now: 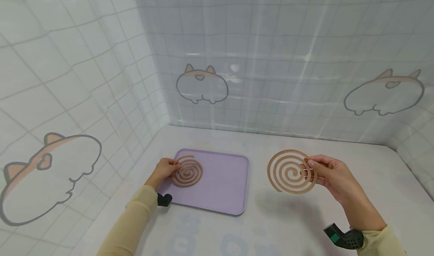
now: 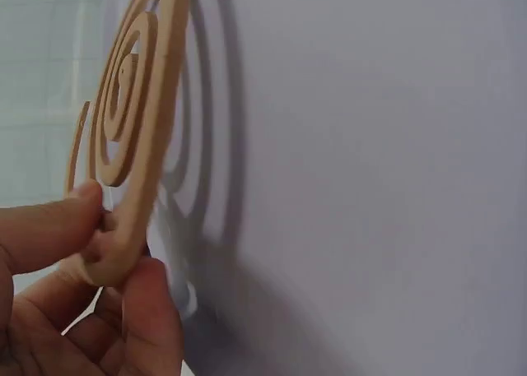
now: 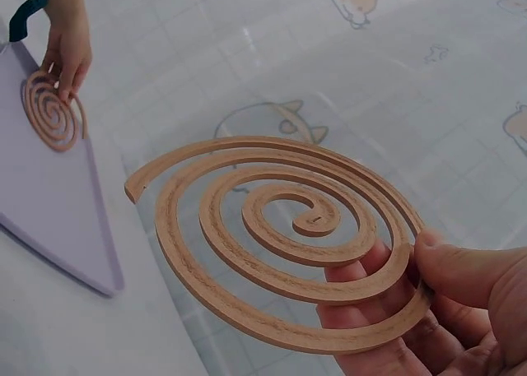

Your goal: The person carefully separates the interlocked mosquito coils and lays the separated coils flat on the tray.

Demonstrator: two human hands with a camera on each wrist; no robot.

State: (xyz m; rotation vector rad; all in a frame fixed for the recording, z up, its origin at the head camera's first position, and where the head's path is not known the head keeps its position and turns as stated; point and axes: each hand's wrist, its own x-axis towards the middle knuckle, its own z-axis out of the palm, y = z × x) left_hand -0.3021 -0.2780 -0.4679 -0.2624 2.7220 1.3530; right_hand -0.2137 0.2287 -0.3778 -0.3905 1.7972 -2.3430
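Observation:
My left hand [image 1: 166, 168] pinches the edge of a brown mosquito coil [image 1: 186, 185] above the left part of a lavender tray [image 1: 222, 188]. In the left wrist view this coil [image 2: 146, 178] is tilted, and its shadow falls on the tray. To the right of the tray, my right hand [image 1: 333, 175] holds a second mosquito coil [image 3: 272, 331] by its outer rings, thumb on top and fingers beneath. That coil is raised off the table, and its spiral has open gaps between the rings.
The tray lies on a white table [image 1: 271, 226] with faint blue printing near the front. Behind it stands a tiled-pattern wall [image 1: 271, 79] with cartoon animal drawings, and a similar wall [image 1: 112, 71] closes off the left side.

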